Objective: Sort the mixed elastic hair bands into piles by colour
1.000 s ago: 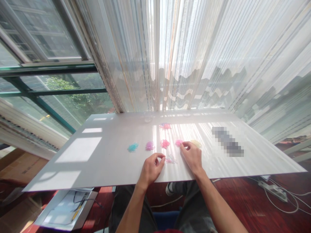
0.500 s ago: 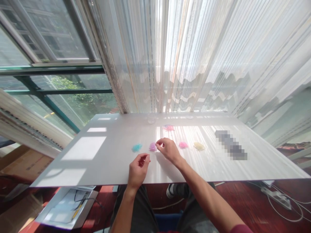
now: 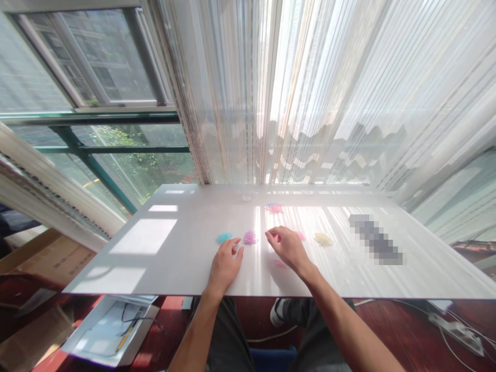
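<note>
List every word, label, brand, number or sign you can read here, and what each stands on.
Readable text: none.
Cardboard box at the left: faint printed marks, too blurred to read.
Pixelated patch on the white table: obscured, so any lettering there is hidden.

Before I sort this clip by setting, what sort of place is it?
Probably a room in a home, perhaps an enclosed balcony: sheer striped curtains hang behind the white table, a window shows greenery outside, and the floor is reddish.
</note>
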Demonstrator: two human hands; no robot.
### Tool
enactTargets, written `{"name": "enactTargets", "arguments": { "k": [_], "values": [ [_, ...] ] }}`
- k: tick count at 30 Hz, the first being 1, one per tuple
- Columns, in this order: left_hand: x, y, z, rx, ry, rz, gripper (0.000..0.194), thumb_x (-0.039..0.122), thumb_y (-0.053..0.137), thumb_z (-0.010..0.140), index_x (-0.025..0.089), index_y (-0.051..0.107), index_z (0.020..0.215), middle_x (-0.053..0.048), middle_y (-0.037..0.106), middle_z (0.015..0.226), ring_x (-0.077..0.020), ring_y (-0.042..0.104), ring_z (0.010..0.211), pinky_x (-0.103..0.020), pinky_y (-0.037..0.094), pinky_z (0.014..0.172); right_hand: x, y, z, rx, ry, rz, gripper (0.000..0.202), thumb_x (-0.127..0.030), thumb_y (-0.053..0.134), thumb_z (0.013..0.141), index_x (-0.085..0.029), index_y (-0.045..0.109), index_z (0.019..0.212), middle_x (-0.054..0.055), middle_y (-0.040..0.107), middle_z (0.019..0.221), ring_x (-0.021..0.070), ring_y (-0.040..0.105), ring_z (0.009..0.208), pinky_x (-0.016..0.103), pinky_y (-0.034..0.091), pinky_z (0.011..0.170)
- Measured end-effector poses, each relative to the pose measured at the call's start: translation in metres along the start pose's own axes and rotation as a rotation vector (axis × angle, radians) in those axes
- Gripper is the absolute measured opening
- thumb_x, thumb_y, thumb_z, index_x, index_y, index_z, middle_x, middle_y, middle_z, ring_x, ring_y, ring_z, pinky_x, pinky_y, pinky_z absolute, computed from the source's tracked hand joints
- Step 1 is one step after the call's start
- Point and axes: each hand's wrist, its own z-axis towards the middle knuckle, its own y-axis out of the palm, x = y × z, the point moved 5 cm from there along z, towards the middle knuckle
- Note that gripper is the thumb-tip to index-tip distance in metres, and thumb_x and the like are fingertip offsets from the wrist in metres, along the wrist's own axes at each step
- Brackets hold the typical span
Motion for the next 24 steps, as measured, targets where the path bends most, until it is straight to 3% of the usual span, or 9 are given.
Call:
{"name": "enactTargets", "arguments": {
  "k": [4, 7, 11, 14, 24],
  "values": [
    [0.007, 0.010, 0.002, -0.008, 0.063, 0.062, 0.025, 0.022, 0.059, 0.090, 0.019, 0.070, 0.113, -0.009, 0.073, 0.104, -0.0221, 0.066, 0.081, -0.043, 0.058, 0.089, 0.018, -0.028, -0.026, 0.039, -0.007, 0.022, 0.024, -0.031, 0.054, 0.100, -0.022, 0.071, 0.086, 0.005, 0.072, 0.080, 0.0194, 0.065, 0.072, 0.032, 0.051, 0.070],
    [0.024, 0.017, -0.007, -0.059, 0.132, 0.082, 0.026, 0.023, 0.054, 0.096, 0.019, 0.067, 0.117, -0.011, 0.071, 0.109, -0.0228, 0.066, 0.086, -0.044, 0.056, 0.092, 0.032, -0.038, -0.046, 0.040, -0.016, 0.040, 0.020, -0.027, 0.055, 0.099, -0.022, 0.070, 0.088, 0.005, 0.072, 0.083, 0.0189, 0.065, 0.073, 0.032, 0.052, 0.071],
    [0.053, 0.038, -0.022, -0.251, 0.254, 0.092, 0.020, 0.021, 0.062, 0.093, 0.024, 0.071, 0.110, -0.004, 0.072, 0.103, -0.0200, 0.067, 0.086, -0.035, 0.057, 0.087, 0.045, -0.037, -0.062, 0.019, -0.031, 0.056, 0.015, -0.023, 0.057, 0.096, -0.022, 0.071, 0.090, 0.003, 0.069, 0.079, 0.0179, 0.064, 0.070, 0.031, 0.052, 0.067],
    [0.065, 0.051, -0.026, -0.338, 0.287, 0.128, 0.019, 0.020, 0.065, 0.091, 0.023, 0.072, 0.109, -0.005, 0.072, 0.102, -0.0215, 0.068, 0.090, -0.034, 0.057, 0.084, 0.047, -0.033, -0.067, 0.009, -0.055, 0.059, 0.014, -0.022, 0.059, 0.096, -0.021, 0.072, 0.092, 0.003, 0.067, 0.077, 0.0176, 0.064, 0.069, 0.030, 0.051, 0.066],
    [0.074, 0.065, -0.025, -0.366, 0.289, 0.193, 0.012, 0.019, 0.061, 0.096, 0.021, 0.072, 0.091, -0.004, 0.071, 0.092, -0.0202, 0.065, 0.081, -0.032, 0.052, 0.075, 0.038, -0.025, -0.073, -0.048, -0.215, -0.005, 0.001, -0.023, 0.071, 0.091, -0.022, 0.072, 0.091, 0.004, 0.067, 0.081, 0.0210, 0.062, 0.079, 0.033, 0.051, 0.072]
  ]
}}
